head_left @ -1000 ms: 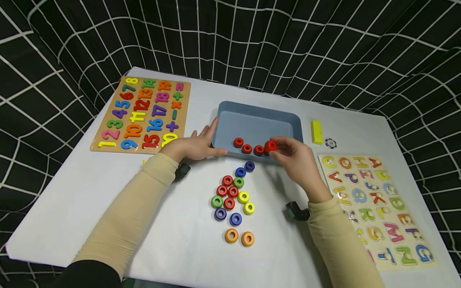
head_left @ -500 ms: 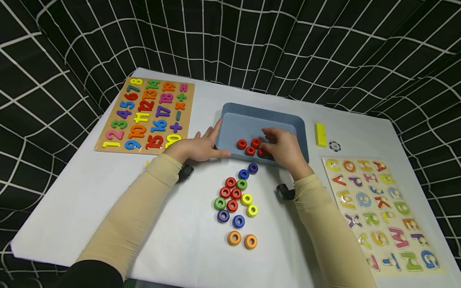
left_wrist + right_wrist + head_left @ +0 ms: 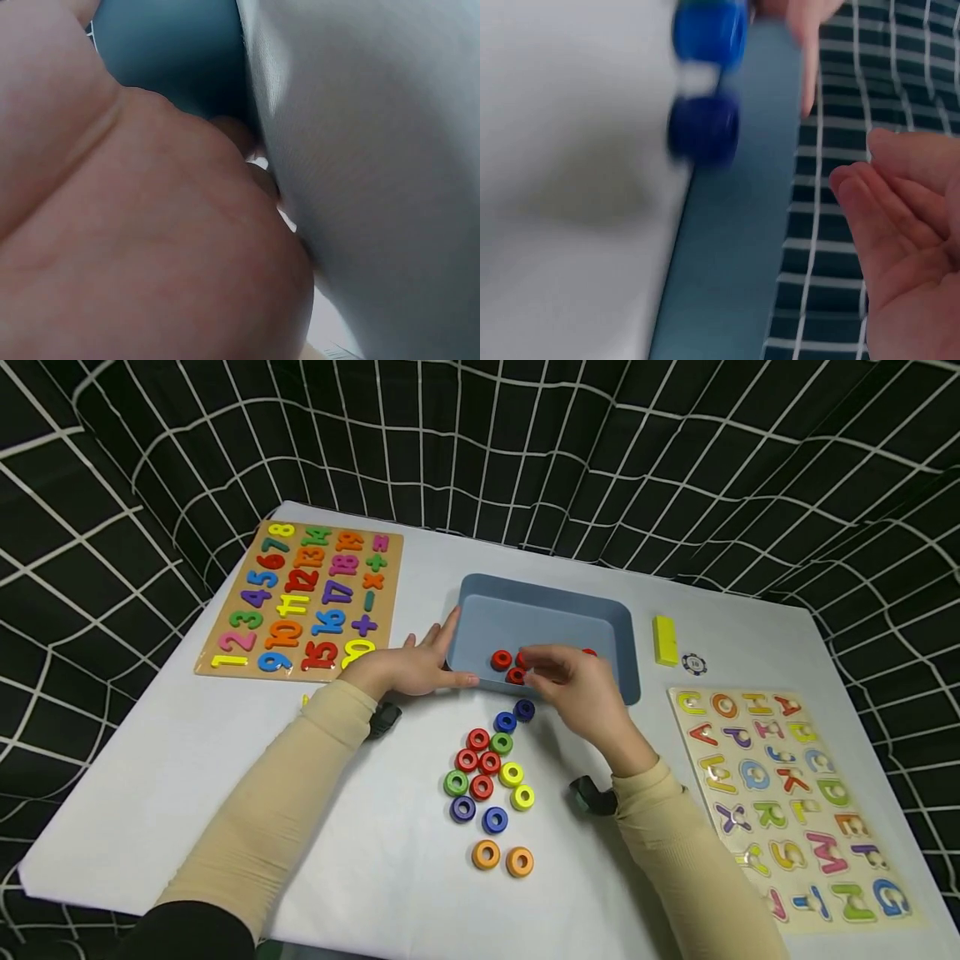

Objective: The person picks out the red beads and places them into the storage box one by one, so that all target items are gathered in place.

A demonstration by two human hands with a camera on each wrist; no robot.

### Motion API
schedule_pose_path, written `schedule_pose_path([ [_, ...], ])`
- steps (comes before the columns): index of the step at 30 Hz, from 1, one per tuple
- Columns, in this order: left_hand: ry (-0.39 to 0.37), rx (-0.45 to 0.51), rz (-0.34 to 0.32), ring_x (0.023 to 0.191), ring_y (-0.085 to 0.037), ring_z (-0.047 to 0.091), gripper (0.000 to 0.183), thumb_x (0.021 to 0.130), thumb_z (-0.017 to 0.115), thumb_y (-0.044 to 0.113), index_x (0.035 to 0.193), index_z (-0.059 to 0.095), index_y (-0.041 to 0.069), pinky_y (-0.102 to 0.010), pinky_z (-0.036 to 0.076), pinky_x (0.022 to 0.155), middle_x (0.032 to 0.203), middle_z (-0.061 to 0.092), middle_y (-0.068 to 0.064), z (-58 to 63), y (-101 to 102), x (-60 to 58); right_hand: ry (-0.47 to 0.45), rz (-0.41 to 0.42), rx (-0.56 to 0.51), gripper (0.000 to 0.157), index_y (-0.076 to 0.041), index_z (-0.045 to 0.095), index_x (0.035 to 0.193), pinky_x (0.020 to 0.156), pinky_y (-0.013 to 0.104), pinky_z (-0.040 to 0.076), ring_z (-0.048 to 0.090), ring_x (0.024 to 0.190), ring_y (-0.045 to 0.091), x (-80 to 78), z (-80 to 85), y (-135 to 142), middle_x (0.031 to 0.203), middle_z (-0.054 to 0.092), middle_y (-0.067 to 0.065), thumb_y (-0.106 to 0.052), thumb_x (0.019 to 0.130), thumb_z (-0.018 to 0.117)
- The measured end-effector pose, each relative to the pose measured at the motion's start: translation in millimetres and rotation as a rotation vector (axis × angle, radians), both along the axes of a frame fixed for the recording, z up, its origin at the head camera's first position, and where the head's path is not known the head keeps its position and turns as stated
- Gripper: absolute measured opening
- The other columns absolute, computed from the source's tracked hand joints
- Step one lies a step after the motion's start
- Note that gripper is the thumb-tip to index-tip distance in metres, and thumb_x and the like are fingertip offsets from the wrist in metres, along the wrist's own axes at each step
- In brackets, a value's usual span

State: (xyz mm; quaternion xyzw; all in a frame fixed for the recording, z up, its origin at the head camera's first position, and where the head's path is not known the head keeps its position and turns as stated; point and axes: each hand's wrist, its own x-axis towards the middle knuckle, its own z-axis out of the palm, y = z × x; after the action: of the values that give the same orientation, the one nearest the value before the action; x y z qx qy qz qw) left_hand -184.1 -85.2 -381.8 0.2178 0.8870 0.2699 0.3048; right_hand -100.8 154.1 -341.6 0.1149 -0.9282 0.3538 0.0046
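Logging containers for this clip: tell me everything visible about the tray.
The tray is blue-grey, shallow and rectangular, with rounded corners and low walls; it looks like smooth plastic. It lies flat on the white table, open side up. Red rings sit inside, mostly towards its near wall. The left grip touches its near-left corner; the right grip is over it, contact unclear.

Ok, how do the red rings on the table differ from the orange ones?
Count: four red rings lie on the table, but only two orange rings. Place: the red rings are closer to the tray; the orange rings are closer to the person. Grouping: the red rings sit bunched among other colours, while the orange rings form a separate side-by-side pair. Both kinds lie flat, holes up.
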Motion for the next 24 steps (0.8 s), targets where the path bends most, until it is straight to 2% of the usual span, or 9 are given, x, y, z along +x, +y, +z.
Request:
schedule_pose_path([
  [4,0.004,0.001,0.004,0.150,-0.022,-0.016,0.110,0.089,0.050,0.066,0.142,-0.039,0.029,-0.050,-0.010,0.121,0.162,-0.013,-0.011,-0.1,-2.1,0.0,0.022,0.134,0.021,0.032,-0.013,0.068,0.119,0.085,0.036,0.057,0.069,0.100,0.018,14.3,1.5,-14.9,0.114,0.071,0.004,-0.011,0.087,0.071],
  [8,0.007,0.009,0.007,0.150,-0.021,-0.015,0.110,0.089,0.050,0.065,0.143,-0.038,0.028,-0.050,-0.010,0.121,0.162,-0.013,-0.011,0.1,-3.0,0.1,-0.007,0.303,0.162,0.032,-0.014,0.070,0.117,0.086,0.034,0.056,0.068,0.099,0.014,19.0,-4.0,-25.3,0.112,0.072,0.001,-0.009,0.085,0.072],
  [12,0.002,0.012,0.001,0.150,-0.021,-0.016,0.110,0.089,0.051,0.065,0.143,-0.038,0.028,-0.049,-0.011,0.121,0.162,-0.014,-0.011,-0.1,-2.1,0.3,-0.068,0.410,0.278,0.031,-0.016,0.070,0.116,0.091,0.030,0.054,0.065,0.105,0.009,22.4,-9.9,-34.1,0.113,0.071,-0.004,-0.010,0.086,0.072],
  [18,-0.004,0.026,0.002,0.150,-0.020,-0.016,0.111,0.088,0.052,0.065,0.143,-0.037,0.028,-0.049,-0.012,0.121,0.162,-0.015,-0.009,2.0,-0.1,0.4,-0.082,0.449,0.364,0.029,-0.012,0.070,0.115,0.095,0.031,0.052,0.064,0.107,0.012,28.1,-12.0,-43.7,0.114,0.070,0.000,-0.006,0.086,0.069],
  [24,-0.013,0.023,0.006,0.150,-0.020,-0.016,0.112,0.088,0.051,0.066,0.143,-0.038,0.028,-0.049,-0.011,0.121,0.162,-0.013,-0.010,1.4,0.2,0.0,-0.102,0.442,0.402,0.031,-0.011,0.069,0.114,0.094,0.030,0.053,0.063,0.105,0.013,29.7,-14.7,-47.4,0.114,0.069,0.001,-0.007,0.084,0.072],
])
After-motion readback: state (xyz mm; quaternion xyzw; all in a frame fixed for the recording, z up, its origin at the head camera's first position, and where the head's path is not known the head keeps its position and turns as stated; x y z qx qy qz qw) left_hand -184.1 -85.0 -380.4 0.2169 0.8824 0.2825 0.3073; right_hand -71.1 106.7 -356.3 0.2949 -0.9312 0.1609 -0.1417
